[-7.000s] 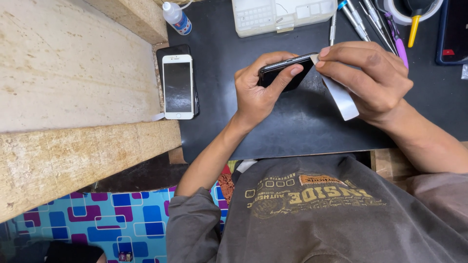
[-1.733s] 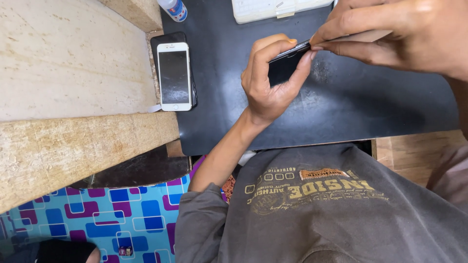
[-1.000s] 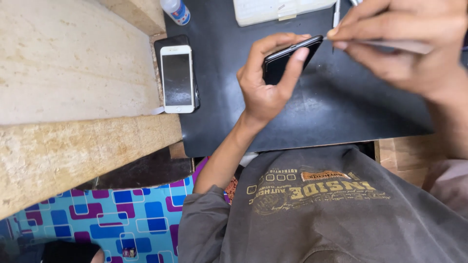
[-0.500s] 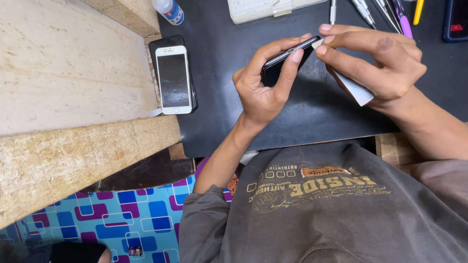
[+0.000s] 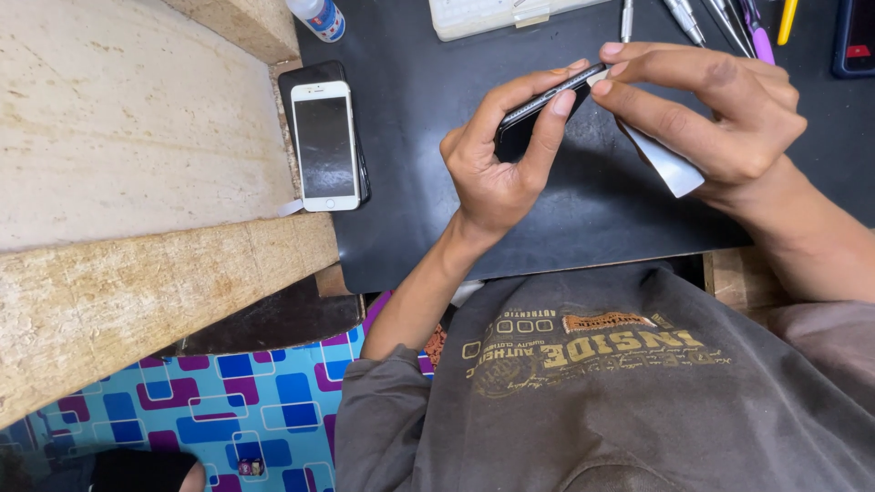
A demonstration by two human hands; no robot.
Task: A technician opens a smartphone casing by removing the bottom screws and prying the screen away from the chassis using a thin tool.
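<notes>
Nearest my camera I see a grey sweatshirt (image 5: 620, 383) with a printed chest design, and to its left a blue and purple patterned cloth (image 5: 228, 401) below a rough wooden beam (image 5: 137, 292). Above the sweatshirt lies a black mat (image 5: 437, 210), over which both hands work. My left hand (image 5: 497, 150) is closed around a dark phone (image 5: 547, 96), held on edge and tilted, thumb on the near side and fingers wrapped over the far side. My right hand (image 5: 720, 109) meets the phone at its upper right end: thumb and forefinger pinch at the phone's edge, and a thin white card (image 5: 670, 164) juts from beneath the palm, slanting down towards the mat. I cannot tell whether the card's tip enters the phone's seam, since the fingertips hide that spot. The phone sits clear of the mat, between the two hands. Further left, a white phone (image 5: 326, 146) lies face up on a black one, at the mat's left edge beside a pale stone slab (image 5: 118, 118). At the far edge stand a small bottle (image 5: 314, 16), a white tray (image 5: 492, 14), and a row of hand tools (image 5: 720, 16); a dark device (image 5: 857, 36) occupies the far right corner.
</notes>
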